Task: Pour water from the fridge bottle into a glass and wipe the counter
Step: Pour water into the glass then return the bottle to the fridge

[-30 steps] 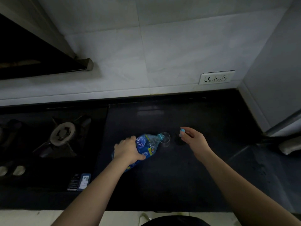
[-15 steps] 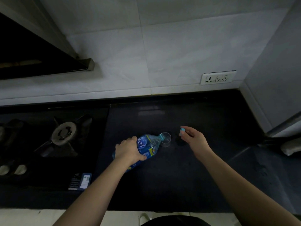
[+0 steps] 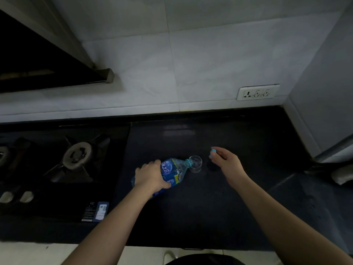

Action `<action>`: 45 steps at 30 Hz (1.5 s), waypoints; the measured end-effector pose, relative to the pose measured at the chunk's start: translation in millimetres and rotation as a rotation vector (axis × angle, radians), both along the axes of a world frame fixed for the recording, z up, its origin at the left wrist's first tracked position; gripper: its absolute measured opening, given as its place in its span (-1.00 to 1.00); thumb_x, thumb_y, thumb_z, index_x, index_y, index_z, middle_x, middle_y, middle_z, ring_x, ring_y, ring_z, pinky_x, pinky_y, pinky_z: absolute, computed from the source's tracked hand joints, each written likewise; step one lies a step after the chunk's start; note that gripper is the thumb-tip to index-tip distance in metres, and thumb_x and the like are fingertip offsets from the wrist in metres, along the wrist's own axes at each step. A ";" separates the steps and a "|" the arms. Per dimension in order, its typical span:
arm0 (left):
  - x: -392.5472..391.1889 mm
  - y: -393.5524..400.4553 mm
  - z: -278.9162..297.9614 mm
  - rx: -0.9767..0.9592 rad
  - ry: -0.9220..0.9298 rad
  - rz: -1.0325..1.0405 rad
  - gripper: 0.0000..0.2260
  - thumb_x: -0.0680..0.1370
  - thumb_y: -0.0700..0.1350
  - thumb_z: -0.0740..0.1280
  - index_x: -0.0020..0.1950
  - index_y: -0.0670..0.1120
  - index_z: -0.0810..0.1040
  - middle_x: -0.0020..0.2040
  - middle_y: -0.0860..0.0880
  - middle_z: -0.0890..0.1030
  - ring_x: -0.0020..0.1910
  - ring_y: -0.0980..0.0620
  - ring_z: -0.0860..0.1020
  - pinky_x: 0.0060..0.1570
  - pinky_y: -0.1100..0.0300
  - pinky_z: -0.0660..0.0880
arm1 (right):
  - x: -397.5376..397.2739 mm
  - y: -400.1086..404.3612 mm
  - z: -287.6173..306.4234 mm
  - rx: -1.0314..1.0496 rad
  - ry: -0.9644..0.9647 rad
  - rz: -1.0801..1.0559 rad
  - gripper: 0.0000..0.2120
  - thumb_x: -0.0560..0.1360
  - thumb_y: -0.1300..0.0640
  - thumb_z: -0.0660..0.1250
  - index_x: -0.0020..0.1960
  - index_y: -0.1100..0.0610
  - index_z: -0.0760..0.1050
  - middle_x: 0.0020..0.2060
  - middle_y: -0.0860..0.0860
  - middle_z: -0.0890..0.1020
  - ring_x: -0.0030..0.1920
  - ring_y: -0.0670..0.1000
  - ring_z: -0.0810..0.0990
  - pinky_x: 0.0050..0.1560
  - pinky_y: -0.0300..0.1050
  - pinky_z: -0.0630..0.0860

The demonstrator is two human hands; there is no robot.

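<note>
While my left hand point(image 3: 150, 175) wraps around the middle of the bottle point(image 3: 172, 172), I keep it tipped well over to the right so its neck rests at the rim of the glass point(image 3: 196, 163), which I judge is the angle needed for the water to run in and not onto the counter point(image 3: 191, 207). Gripping the body rather than the neck gives me control of the tilt. Off to the right, my right hand point(image 3: 225, 163) hovers just beside the glass, thumb and forefinger pinched on the small blue cap point(image 3: 213, 151), held clear so it stays clean and ready to screw back on. How full the glass is I cannot tell; it is clear and the counter beneath is dark.

Left of the bottle sits the gas hob point(image 3: 66, 169), its burner point(image 3: 77, 156) near my elbow's sweep, worth minding when I set the bottle down. Nothing blocks the glass itself. Beyond, a wall socket point(image 3: 257, 92) sits on the tiled backsplash. I see no cloth for wiping.
</note>
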State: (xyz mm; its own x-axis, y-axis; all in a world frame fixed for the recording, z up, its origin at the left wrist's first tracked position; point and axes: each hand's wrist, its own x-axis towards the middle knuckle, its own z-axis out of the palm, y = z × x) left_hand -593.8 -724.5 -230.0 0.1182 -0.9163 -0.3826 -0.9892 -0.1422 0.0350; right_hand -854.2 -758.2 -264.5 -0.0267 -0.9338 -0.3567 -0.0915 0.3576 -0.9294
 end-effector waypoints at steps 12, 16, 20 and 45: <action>2.8 -1.9 1.6 -0.005 0.006 0.006 -0.30 0.28 0.27 0.51 0.29 0.02 0.38 0.23 0.03 0.52 0.23 -0.03 0.47 0.17 -0.01 0.38 | 1.5 -1.1 0.5 0.007 0.007 0.018 -0.82 0.55 0.02 0.36 0.14 -0.13 0.55 -0.03 -0.09 0.68 0.06 -0.12 0.64 0.24 0.00 0.53; 2.8 -1.9 1.1 0.003 0.012 0.009 -0.32 0.28 0.26 0.51 0.28 0.02 0.38 0.23 0.04 0.52 0.22 -0.03 0.47 0.18 -0.02 0.38 | 3.1 -1.4 1.7 -0.010 0.017 0.020 -0.83 0.54 0.03 0.37 0.13 -0.14 0.55 -0.01 -0.09 0.68 0.05 -0.12 0.64 0.23 -0.02 0.54; 2.7 -1.4 1.3 0.004 0.005 0.005 -0.32 0.27 0.27 0.52 0.27 0.02 0.38 0.22 0.03 0.52 0.21 -0.03 0.48 0.17 -0.01 0.39 | 4.8 -2.8 0.9 -0.015 0.045 0.022 -0.79 0.54 0.01 0.37 0.16 -0.16 0.54 0.01 -0.10 0.66 0.08 -0.10 0.62 0.23 0.00 0.53; 2.0 -1.2 1.2 -0.007 0.042 0.000 -0.34 0.27 0.26 0.51 0.25 0.03 0.39 0.20 0.04 0.52 0.20 -0.03 0.47 0.15 -0.02 0.37 | 2.0 1.7 -1.0 0.009 0.012 -0.005 -0.81 0.54 0.03 0.37 0.15 -0.10 0.56 -0.02 -0.06 0.68 0.06 -0.08 0.64 0.23 0.02 0.54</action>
State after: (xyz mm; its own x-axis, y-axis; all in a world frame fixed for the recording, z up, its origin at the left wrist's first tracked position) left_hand -591.7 -725.7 -228.7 0.1018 -0.9192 -0.3803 -0.9869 -0.1414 0.0777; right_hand -852.2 -756.4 -265.5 -0.0355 -0.9306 -0.3643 -0.1005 0.3660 -0.9252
